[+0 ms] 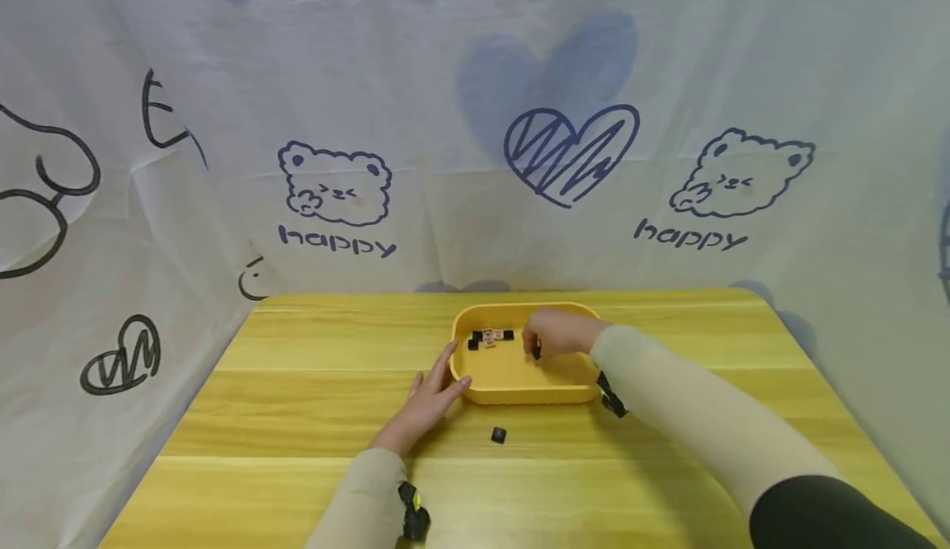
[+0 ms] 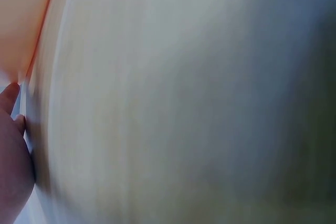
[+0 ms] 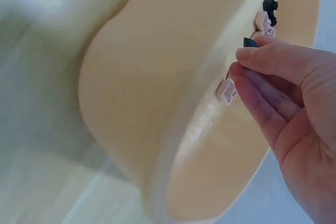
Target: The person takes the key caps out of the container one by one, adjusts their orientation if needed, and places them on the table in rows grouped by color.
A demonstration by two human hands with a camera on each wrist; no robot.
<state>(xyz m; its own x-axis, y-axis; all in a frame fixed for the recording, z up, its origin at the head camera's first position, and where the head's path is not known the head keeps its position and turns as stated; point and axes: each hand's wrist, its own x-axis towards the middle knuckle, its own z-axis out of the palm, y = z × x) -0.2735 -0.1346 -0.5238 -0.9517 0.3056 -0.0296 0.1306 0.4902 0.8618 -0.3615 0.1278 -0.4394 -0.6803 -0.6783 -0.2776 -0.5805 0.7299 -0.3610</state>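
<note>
A yellow plastic tray (image 1: 534, 396) stands on the table. My right hand (image 1: 560, 333) reaches over its right side and pinches a small black keycap (image 3: 250, 42) between thumb and fingertips. Beneath those fingers, a pink keycap (image 3: 227, 92) lies hollow side showing in the right wrist view. Several black and pink keycaps (image 1: 488, 336) are gathered at the tray's left inside. My left hand (image 1: 425, 407) rests against the tray's front left corner, fingers extended and thumb apart. In the left wrist view only part of that hand (image 2: 13, 150) shows at the edge.
One black keycap (image 1: 499, 435) lies on the wood-grain table (image 1: 297, 417) in front of the tray. Behind the table hangs a pale cloth (image 1: 445, 203) with hearts and bear drawings. Dark wrist straps (image 1: 412, 513) sit on both forearms.
</note>
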